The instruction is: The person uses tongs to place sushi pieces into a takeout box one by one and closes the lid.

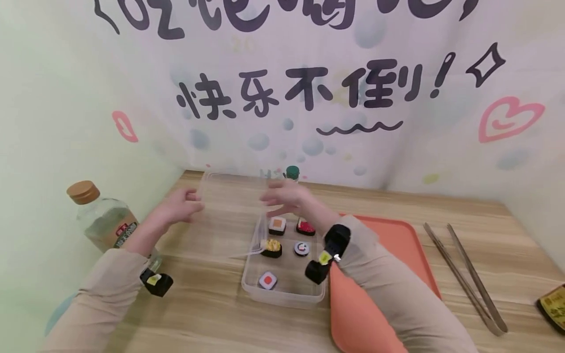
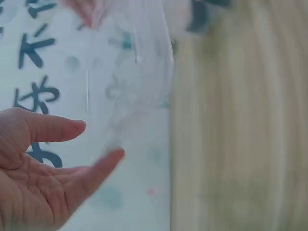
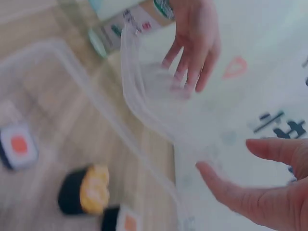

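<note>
A clear plastic lid (image 1: 229, 215) is raised and tilted over the table, left of a clear plastic box (image 1: 282, 298). My left hand (image 1: 178, 206) holds its left edge, thumb and fingers spread to either side in the left wrist view. At the opposite edge, my right hand (image 1: 289, 196) grips it between thumb and fingers. The lid's lower right corner overlaps the box rim in the head view. Inside the box lie several sushi pieces, among them one with a red centre (image 1: 268, 280), one topped in yellow (image 1: 272, 248) and a small round roll (image 1: 302, 248).
An orange tray (image 1: 399, 235) lies right of the box, partly under my right forearm. Metal tongs (image 1: 470, 279) rest farther right. A bottle with an orange-brown cap (image 1: 84, 192) stands at left. Behind my right hand shows a green cap (image 1: 292, 171). A printed cloth hangs at the back.
</note>
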Demonstrator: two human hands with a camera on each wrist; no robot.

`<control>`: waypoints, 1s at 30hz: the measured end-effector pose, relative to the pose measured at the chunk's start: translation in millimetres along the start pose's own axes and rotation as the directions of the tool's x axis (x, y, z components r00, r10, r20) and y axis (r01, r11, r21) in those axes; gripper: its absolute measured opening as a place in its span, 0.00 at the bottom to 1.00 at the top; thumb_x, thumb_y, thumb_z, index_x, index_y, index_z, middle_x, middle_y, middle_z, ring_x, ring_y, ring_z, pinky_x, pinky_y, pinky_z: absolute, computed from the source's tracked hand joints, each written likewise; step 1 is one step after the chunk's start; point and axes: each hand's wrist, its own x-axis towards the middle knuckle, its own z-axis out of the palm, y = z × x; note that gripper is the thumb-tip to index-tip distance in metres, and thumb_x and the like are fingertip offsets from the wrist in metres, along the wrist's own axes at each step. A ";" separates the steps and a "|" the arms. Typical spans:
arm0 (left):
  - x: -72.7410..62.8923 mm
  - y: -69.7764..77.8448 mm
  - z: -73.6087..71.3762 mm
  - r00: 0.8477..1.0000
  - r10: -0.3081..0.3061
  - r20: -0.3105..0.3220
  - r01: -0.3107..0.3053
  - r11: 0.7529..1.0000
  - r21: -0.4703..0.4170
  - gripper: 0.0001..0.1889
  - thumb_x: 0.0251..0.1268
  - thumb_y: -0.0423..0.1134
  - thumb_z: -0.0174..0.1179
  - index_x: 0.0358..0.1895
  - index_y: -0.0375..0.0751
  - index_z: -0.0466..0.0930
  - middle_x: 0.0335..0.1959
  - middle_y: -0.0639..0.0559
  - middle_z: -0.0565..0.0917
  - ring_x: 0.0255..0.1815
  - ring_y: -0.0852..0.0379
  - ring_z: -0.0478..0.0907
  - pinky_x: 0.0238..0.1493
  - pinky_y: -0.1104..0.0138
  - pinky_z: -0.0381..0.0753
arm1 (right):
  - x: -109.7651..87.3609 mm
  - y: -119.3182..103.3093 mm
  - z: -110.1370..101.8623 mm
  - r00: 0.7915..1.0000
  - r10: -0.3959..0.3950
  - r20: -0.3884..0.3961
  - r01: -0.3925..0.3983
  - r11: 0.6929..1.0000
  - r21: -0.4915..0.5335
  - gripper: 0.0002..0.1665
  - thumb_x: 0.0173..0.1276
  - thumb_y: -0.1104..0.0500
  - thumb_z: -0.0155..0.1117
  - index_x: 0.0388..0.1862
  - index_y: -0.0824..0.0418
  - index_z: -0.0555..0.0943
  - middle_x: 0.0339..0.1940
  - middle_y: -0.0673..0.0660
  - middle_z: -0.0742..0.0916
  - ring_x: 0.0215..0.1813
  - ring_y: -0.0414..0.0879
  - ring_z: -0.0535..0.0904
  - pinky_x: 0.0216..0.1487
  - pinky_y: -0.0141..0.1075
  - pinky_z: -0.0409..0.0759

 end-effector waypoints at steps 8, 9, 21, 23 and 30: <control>8.8 31.9 16.2 0.985 0.168 0.032 -0.166 0.985 -0.049 0.26 0.65 0.34 0.52 0.61 0.20 0.60 0.58 0.26 0.70 0.60 0.37 0.68 0.64 0.51 0.69 | -32.0 6.0 -64.6 0.994 -0.105 -0.016 0.103 0.990 -0.094 0.31 0.64 0.73 0.51 0.66 0.70 0.59 0.61 0.68 0.74 0.60 0.57 0.74 0.56 0.42 0.79; 10.1 36.1 19.1 0.983 0.180 0.023 -0.178 0.983 -0.052 0.24 0.65 0.35 0.52 0.60 0.21 0.63 0.57 0.28 0.72 0.59 0.38 0.69 0.64 0.51 0.69 | -36.4 5.9 -69.8 0.992 -0.124 -0.034 0.120 0.988 -0.100 0.30 0.64 0.73 0.51 0.66 0.69 0.61 0.61 0.68 0.75 0.59 0.56 0.75 0.56 0.42 0.79; 25.7 69.6 50.8 0.950 0.252 -0.182 -0.290 0.929 -0.231 0.10 0.59 0.26 0.55 0.43 0.26 0.75 0.54 0.32 0.76 0.55 0.44 0.75 0.53 0.67 0.79 | -75.1 21.0 -98.1 0.893 -0.383 -0.238 0.296 0.896 -0.330 0.17 0.60 0.64 0.63 0.48 0.67 0.79 0.51 0.56 0.84 0.56 0.48 0.77 0.61 0.41 0.74; 28.3 70.7 55.1 0.955 0.237 -0.177 -0.273 0.937 -0.217 0.10 0.59 0.26 0.55 0.44 0.26 0.75 0.57 0.33 0.74 0.58 0.41 0.73 0.54 0.64 0.78 | -77.8 25.4 -98.0 0.891 -0.371 -0.263 0.278 0.902 -0.329 0.17 0.60 0.66 0.62 0.49 0.69 0.79 0.57 0.60 0.80 0.60 0.50 0.74 0.64 0.43 0.72; 36.3 66.9 72.5 0.981 0.172 -0.093 -0.194 0.921 -0.339 0.16 0.65 0.25 0.46 0.56 0.25 0.69 0.59 0.32 0.71 0.56 0.46 0.74 0.57 0.64 0.77 | -80.0 42.0 -96.2 0.922 -0.254 -0.293 0.218 0.964 -0.150 0.21 0.66 0.67 0.53 0.57 0.72 0.72 0.55 0.68 0.79 0.47 0.41 0.81 0.52 0.35 0.80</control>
